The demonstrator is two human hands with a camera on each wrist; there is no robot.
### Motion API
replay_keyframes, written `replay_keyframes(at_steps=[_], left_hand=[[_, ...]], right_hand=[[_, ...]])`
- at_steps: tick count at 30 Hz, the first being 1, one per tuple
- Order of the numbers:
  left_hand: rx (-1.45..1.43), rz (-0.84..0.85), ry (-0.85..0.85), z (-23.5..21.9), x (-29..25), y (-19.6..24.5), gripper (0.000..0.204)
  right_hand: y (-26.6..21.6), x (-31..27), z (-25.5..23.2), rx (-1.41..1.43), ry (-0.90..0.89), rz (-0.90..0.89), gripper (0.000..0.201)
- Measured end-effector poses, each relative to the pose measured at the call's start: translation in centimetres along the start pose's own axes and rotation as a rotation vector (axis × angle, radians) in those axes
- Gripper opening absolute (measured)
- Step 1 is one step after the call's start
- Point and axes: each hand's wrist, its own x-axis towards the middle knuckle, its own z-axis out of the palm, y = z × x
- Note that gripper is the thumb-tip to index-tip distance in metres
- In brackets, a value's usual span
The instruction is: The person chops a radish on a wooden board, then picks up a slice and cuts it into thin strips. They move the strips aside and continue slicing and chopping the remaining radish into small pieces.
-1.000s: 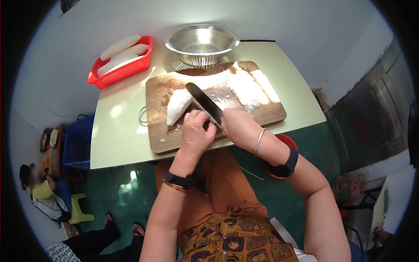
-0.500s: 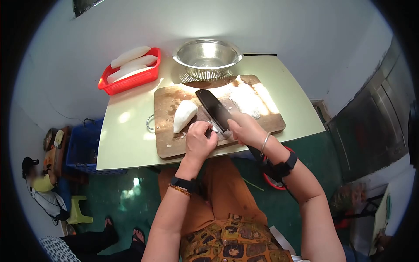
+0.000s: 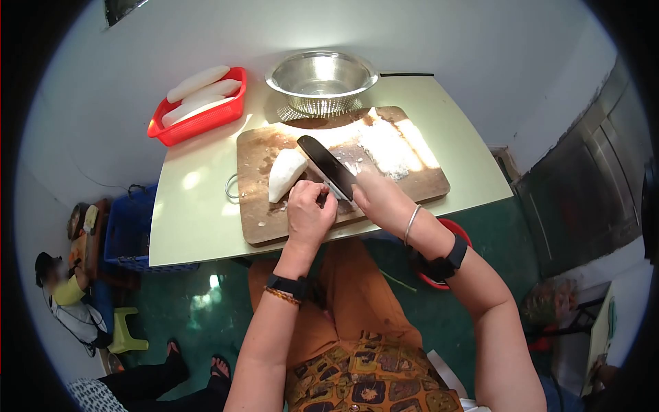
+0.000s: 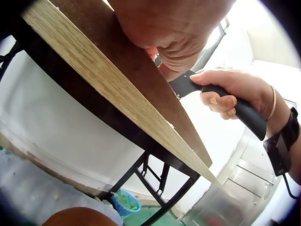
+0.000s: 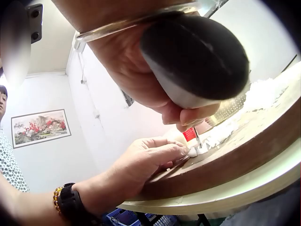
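My right hand [image 3: 384,199] grips the black handle [image 4: 251,117] of a dark-bladed kitchen knife [image 3: 325,162]. The blade stands on edge over the wooden cutting board [image 3: 257,223], close beside the fingers of my left hand [image 3: 310,211]. Those fingers are curled and hold a small white radish piece [image 5: 192,152] against the board, mostly hidden under them. Left of the blade lies a large peeled chunk of white radish [image 3: 286,173]. On the board's right side is a spread of finely chopped radish [image 3: 386,152], and thin cut bits lie near the blade.
Behind the board stands a metal colander [image 3: 321,75] with a basin on top. A red basket [image 3: 199,125] at the back left holds several long white radishes. A metal ring [image 3: 232,186] sticks out from the board's left edge. Another person [image 3: 68,302] sits far left.
Half a second ago the knife was tilted with its broad side showing; now it stands steeper beside my left fingers. My left hand keeps its place on the board. The head view has shifted slightly.
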Motion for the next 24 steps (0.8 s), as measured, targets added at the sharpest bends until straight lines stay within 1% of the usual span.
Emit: replay_keyframes(at_steps=[7,10,12,15,16,18,22,24], left_hand=[[0.02,0.022,-0.017,-0.1,0.1,0.0,0.007],[-0.067,-0.096,-0.063,-0.2,0.0,0.5,0.007],[-0.052,-0.073,-0.055,-0.3,0.0,0.5,0.007],[0.0,-0.01,-0.022,-0.2,0.2,0.4,0.006],[0.022,0.019,-0.006,-0.2,0.2,0.4,0.006],[0.004,0.008,-0.009,-0.1,0.1,0.3,0.006],[0.011,0.023,-0.004,-0.1,0.2,0.3,0.006],[-0.022,-0.028,-0.042,-0.2,0.1,0.6,0.006]], right_hand=[[-1.2,1.1,-0.4,-0.129,-0.078,0.034,0.023],[-1.9,1.3,-1.0,-0.121,-0.094,0.055,0.023],[-2.3,1.3,-1.3,-0.116,-0.084,0.079,0.023],[-2.2,1.2,-1.2,-0.147,-0.135,0.059,0.022],[-2.0,1.0,-0.9,-0.145,-0.122,0.073,0.022],[-1.5,1.0,0.2,-0.139,-0.093,0.094,0.021],[-1.2,1.5,1.1,-0.143,-0.037,0.076,0.021],[-1.4,1.7,1.5,-0.113,0.005,0.066,0.021]])
